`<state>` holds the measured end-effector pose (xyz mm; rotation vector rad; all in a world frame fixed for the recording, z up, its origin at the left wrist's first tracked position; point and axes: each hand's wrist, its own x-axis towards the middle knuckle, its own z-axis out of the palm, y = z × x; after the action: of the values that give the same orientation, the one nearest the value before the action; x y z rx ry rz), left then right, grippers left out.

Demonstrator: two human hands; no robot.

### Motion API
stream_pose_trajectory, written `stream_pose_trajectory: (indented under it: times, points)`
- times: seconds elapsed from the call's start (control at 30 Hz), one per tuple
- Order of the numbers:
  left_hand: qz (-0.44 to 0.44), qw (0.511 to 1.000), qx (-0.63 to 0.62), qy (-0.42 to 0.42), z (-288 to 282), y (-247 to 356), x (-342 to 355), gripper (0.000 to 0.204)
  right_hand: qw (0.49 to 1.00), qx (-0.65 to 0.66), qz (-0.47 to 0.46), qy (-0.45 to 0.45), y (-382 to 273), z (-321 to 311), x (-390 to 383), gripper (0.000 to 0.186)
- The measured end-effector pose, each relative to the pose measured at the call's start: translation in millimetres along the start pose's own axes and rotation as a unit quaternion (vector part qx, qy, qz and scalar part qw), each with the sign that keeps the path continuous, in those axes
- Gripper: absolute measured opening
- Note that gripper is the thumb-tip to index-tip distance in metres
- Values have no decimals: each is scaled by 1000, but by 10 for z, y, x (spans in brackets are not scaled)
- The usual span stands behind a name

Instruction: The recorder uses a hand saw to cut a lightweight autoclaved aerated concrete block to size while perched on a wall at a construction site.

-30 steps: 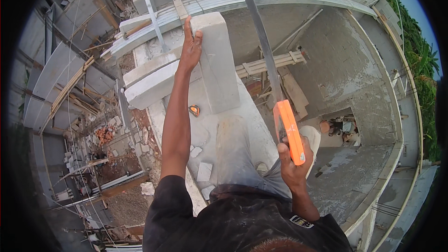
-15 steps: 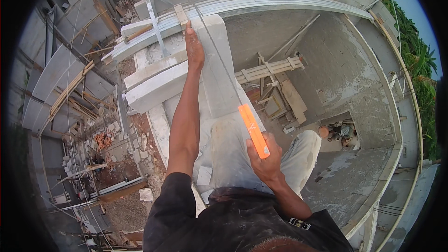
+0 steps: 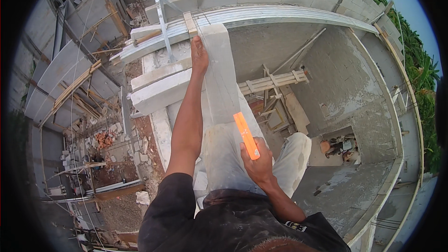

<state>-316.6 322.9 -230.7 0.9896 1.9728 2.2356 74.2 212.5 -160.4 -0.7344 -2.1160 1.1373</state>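
"Orange-handled saw (image 3: 246, 135); right hand (image 3: 259, 161) closed round the grip. Where's the block?"

"Pale block (image 3: 224, 81), lying lengthwise on the wall top (image 3: 159, 129), near end close to the grey trousers (image 3: 225, 151). Left hand (image 3: 199, 56) at its left edge, toward the far end, fingers together. Curled over or only pressing: cannot tell from where I stand."

"Blade?"

"Too thin to trace well; seems edge-on over the block. Depth of any cut: cannot tell."

"Risks, then."

"One: slip. Bracing looks to be at the far end only, so a sideways drag on the saw could swing the near end. Two: fingers. The saw points up the block, close beside the left hand; a blade that skips could catch it. Three: leg. The handle sits over the gap between the knees; a hard pull could bring the right hand into a thigh."

"And the drop?"

"Right of the block, open room (image 3: 347, 84), with a plank platform (image 3: 273, 83) below. Should the block be knocked that way, I judge it could tip over the edge. Likely cause: narrow support."

"Clutter?"

"Small wooden piece (image 3: 190, 24) just beyond the left fingertips; two more blocks (image 3: 161, 88) to the left. Either might hamper that hand in a quick withdrawal."
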Motion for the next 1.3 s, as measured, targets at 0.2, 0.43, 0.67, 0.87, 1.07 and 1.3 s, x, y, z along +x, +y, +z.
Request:
stream_pose_trajectory:
  times: [0.2, 0.43, 0.67, 0.87, 1.07, 1.3]
  points:
    - [-145, 977, -134, -78, -52, 233, -155, 98, 1000, -3, 8, -1, 40, -36, -57, 23]
    - [-106, 983, -27, -146, -183, 454, -288, 114, 1000, -19, -2, -7, 30, -74, -90, 23]
    - [-97, 972, 104, -186, -534, -259, -265, 142, 1000, -1, 5, -6, 40, 22, -112, 22]
    - [-172, 947, 39, -269, -459, 52, -262, 135, 998, -48, -25, 13, 121, -17, -223, 31]
    - [-161, 948, 59, -268, -439, 136, -367, 127, 994, -65, -75, 55, 95, -102, -238, 49]
    - [-190, 945, 50, -261, -492, 6, -366, 122, 1000, -22, -9, -5, -121, -53, -11, 46]
